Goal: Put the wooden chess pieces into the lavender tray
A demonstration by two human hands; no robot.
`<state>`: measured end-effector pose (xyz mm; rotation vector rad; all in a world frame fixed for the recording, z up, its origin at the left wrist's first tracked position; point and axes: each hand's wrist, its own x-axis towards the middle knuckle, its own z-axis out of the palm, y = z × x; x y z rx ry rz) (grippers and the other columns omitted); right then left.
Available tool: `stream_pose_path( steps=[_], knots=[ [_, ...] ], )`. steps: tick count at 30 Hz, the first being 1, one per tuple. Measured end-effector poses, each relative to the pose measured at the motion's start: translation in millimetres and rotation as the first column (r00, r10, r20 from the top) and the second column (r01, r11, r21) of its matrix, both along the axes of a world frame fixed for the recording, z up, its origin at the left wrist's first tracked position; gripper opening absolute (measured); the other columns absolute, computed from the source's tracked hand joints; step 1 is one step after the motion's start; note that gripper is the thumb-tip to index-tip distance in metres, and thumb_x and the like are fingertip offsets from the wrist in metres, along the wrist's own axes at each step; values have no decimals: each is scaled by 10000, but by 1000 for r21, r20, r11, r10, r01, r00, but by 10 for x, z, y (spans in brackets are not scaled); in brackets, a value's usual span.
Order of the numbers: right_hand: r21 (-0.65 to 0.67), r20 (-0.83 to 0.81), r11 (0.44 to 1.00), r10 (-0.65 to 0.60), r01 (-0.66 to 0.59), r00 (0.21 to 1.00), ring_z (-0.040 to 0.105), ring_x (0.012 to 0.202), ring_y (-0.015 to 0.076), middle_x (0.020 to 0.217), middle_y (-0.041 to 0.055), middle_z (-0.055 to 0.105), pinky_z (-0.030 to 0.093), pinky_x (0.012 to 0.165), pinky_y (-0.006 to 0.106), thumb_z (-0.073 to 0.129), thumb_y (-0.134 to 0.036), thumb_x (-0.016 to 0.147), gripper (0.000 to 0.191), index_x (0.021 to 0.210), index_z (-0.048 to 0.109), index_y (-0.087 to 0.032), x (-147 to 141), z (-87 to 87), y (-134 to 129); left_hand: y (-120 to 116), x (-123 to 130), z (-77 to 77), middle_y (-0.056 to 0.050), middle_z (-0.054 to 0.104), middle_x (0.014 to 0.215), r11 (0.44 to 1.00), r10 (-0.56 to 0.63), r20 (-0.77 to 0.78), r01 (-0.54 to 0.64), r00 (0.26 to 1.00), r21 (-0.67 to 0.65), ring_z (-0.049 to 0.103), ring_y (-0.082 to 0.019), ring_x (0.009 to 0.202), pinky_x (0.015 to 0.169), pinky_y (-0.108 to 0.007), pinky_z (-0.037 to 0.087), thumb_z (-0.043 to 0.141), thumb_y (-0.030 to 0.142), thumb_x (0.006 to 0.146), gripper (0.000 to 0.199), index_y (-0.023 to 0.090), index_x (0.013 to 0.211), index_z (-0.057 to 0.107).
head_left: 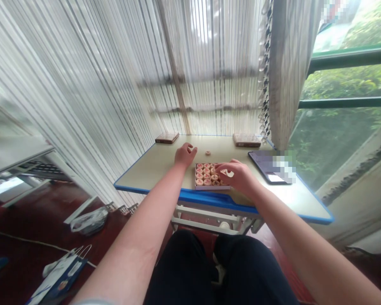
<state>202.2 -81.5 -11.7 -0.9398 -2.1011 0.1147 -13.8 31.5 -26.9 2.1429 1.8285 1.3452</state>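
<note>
Round wooden pieces with red and dark characters stand in rows in a shallow box (pixel 213 187) near the table's front edge. My right hand (pixel 236 173) is over the box's right side, thumb and fingers curved at the pieces; whether a piece is between the fingertips is too small to tell. Behind the box's back left corner, my left hand (pixel 186 155) hovers over or rests on the tabletop, fingers apart and bent, holding nothing. A single round piece (pixel 208 153) lies on the table behind the box, to the right of my left hand.
The pale table (pixel 139 169) has a blue rim. A flat brown box (pixel 167 137) lies at its back left, another (pixel 247 140) at its back right. A dark tablet (pixel 269 167) lies at the right. Striped curtains hang behind; a paper bag (pixel 62 275) is on the floor at left.
</note>
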Motion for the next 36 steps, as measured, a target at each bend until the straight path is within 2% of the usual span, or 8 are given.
stream_pose_path(
  steps=[4,9,14,22,26,29,31,36],
  knots=[
    [-70,54,997,-24,28,998,564,725,162,824,20,693,450,675,287,602,-245,747,126,838,689,-246,12,-65,64,-43,-3,21,-20,635,653,999,36,-2,-36,999,-4,586,-144,639,615,-248,401,483,439,788,295,180,880,591],
    [-6,124,999,38,-38,992,554,719,154,861,19,704,401,732,308,610,-235,738,90,786,685,-219,-28,-35,102,-66,7,46,-38,654,708,998,54,-42,-56,998,-40,593,-149,675,633,-251,401,468,448,795,302,185,819,614],
    [-7,156,997,78,-78,985,560,746,147,899,29,692,371,761,317,589,-229,756,113,769,701,-219,-32,-35,108,-66,23,63,-44,653,712,996,57,-47,-60,997,-62,587,-151,674,637,-255,400,462,453,796,314,185,793,624],
    [-1,162,999,41,-41,986,513,825,185,872,44,641,395,791,333,603,-223,734,124,772,719,-243,-39,-23,107,-12,6,31,-44,646,692,996,51,-46,-55,998,-75,579,-151,657,628,-258,403,459,481,788,350,177,788,632],
    [-12,147,1000,26,-24,989,505,853,199,884,57,626,411,784,338,582,-204,732,140,785,710,-227,-40,8,73,28,-2,15,-51,669,749,993,-43,-44,38,998,-111,595,-158,701,667,-263,431,439,480,802,373,175,845,651],
    [-18,150,1000,22,-19,988,505,853,199,887,58,619,413,783,339,563,-186,731,160,788,708,-225,-36,23,50,74,29,13,-58,677,980,972,-183,-28,176,983,-154,600,-159,899,811,-261,435,401,405,842,361,181,971,652],
    [-19,163,1000,25,-22,986,505,849,196,877,54,617,412,783,337,564,-178,725,162,778,709,-228,-33,23,49,95,59,7,-49,633,1130,948,-267,-19,260,963,-184,552,-154,1057,923,-263,392,359,382,866,386,188,1055,633],
    [-2,180,1000,12,-12,984,494,840,195,860,52,615,412,789,337,582,-187,724,128,745,702,-226,-30,-9,84,70,99,-10,0,592,1212,897,-349,-33,324,937,-300,498,-152,1163,1002,-277,334,290,450,883,439,268,1110,619]
  ],
)
